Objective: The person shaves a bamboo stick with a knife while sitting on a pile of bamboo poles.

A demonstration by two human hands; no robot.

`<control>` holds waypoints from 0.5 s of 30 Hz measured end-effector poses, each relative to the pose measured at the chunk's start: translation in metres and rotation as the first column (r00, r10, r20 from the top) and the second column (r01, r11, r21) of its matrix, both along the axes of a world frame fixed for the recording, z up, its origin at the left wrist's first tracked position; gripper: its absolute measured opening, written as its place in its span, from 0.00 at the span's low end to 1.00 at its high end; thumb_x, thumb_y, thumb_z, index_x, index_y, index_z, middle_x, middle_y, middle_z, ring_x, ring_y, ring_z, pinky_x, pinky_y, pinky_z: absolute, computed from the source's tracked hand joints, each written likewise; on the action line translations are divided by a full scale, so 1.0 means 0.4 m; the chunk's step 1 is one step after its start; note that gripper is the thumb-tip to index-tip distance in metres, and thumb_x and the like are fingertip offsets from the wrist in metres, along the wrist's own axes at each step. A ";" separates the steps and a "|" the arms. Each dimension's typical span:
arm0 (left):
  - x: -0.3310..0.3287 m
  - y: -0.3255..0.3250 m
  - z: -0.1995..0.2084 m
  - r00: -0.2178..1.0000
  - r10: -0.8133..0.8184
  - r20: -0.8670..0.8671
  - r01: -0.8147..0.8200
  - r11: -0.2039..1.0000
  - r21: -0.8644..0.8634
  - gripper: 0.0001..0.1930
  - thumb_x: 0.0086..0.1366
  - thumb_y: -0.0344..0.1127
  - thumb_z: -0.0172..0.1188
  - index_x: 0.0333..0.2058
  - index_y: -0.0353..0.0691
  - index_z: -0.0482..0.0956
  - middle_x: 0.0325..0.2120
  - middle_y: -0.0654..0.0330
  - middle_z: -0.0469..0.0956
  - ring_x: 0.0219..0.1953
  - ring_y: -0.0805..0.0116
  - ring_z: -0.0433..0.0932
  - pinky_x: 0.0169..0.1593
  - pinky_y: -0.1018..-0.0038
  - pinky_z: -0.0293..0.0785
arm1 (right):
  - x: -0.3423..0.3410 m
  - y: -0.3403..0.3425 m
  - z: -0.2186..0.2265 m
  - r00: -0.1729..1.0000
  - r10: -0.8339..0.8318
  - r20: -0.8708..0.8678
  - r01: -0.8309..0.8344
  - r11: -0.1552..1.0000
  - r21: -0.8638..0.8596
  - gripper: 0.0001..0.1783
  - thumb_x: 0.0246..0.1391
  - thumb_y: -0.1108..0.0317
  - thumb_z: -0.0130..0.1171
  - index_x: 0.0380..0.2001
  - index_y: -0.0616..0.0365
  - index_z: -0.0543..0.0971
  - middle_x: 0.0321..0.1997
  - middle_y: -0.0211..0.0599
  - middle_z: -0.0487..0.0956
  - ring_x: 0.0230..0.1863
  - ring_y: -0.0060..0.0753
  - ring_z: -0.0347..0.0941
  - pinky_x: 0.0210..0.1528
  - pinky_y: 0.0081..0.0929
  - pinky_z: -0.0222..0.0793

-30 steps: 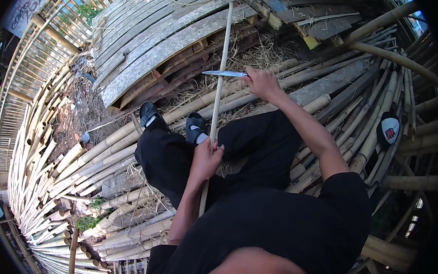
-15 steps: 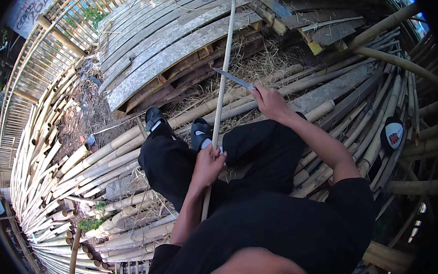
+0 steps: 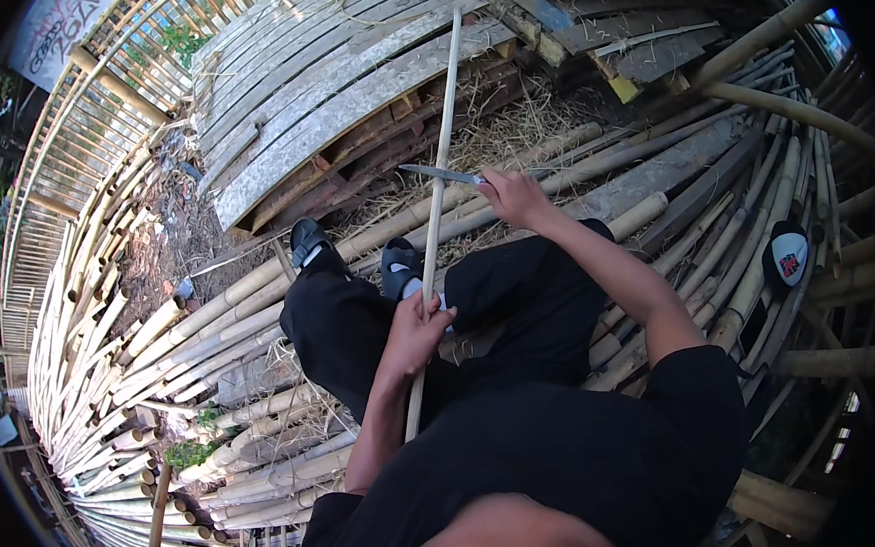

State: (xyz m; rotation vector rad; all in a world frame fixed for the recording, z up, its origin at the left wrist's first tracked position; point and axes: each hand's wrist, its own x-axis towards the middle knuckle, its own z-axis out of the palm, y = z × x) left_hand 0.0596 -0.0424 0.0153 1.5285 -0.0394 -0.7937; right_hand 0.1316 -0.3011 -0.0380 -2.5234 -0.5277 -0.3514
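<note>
- At the centre of the frame, I saw a long pale strip [image 3: 434, 229], apparently bamboo, running steeply from the lower middle to the top, leaning slightly right toward its far end.
- Below the centre, the left hand [image 3: 413, 333] was closed around the strip, with one length reaching up beyond its fingers and a shorter one running down toward the black shirt [image 3: 528, 448].
- Right of the strip, and higher in the frame than the left hand, I had the right hand [image 3: 516, 197] gripping a knife [image 3: 460, 177] by its handle, most of which the fingers hid from me.
- Between the right hand and the knife's tip, the blade crossed the strip, its point showing past the left edge; I could not tell how firmly it touched.
- Beneath the strip, left of the right hand, I made out two dark sandals [image 3: 397, 266] on the person's feet.
- Across the upper middle, the strip's far end overlapped a grey wooden pallet [image 3: 336, 89] in my view.
- Over the left side, I saw many bamboo poles [image 3: 248, 290] fanned out, with a slatted fence [image 3: 48, 212] behind them.
</note>
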 end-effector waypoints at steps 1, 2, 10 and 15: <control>0.002 -0.001 0.002 0.999 -0.007 -0.033 0.007 1.000 0.008 0.12 0.59 0.28 0.59 0.26 0.42 0.61 0.18 0.72 0.61 0.17 0.85 0.60 0.19 0.83 0.56 | 0.013 -0.011 0.005 0.993 -0.097 -0.063 0.095 0.995 -0.032 0.16 0.61 0.56 0.46 0.32 0.59 0.68 0.17 0.50 0.73 0.21 0.57 0.73 0.22 0.49 0.67; 0.001 -0.002 0.001 1.000 -0.005 -0.027 0.006 1.000 0.009 0.12 0.59 0.28 0.59 0.26 0.42 0.61 0.18 0.72 0.61 0.17 0.85 0.60 0.19 0.83 0.56 | 0.026 -0.017 0.010 0.975 -0.191 -0.114 0.184 0.981 -0.065 0.16 0.62 0.56 0.46 0.31 0.60 0.68 0.16 0.51 0.73 0.21 0.57 0.73 0.22 0.50 0.67; -0.007 -0.001 -0.007 1.000 -0.007 -0.026 0.007 1.000 -0.002 0.14 0.59 0.28 0.58 0.25 0.44 0.60 0.17 0.72 0.62 0.15 0.84 0.61 0.18 0.83 0.55 | -0.003 0.020 -0.005 0.980 -0.162 -0.117 0.162 0.987 -0.005 0.16 0.63 0.56 0.44 0.31 0.60 0.69 0.15 0.53 0.72 0.20 0.59 0.72 0.21 0.51 0.65; -0.001 -0.001 0.010 0.996 0.001 -0.089 -0.004 0.999 -0.036 0.14 0.59 0.27 0.59 0.25 0.45 0.59 0.15 0.72 0.62 0.14 0.85 0.59 0.17 0.82 0.54 | -0.052 0.088 -0.022 0.995 -0.077 -0.060 0.084 0.987 0.135 0.17 0.62 0.55 0.45 0.30 0.59 0.69 0.16 0.51 0.73 0.21 0.58 0.73 0.24 0.51 0.67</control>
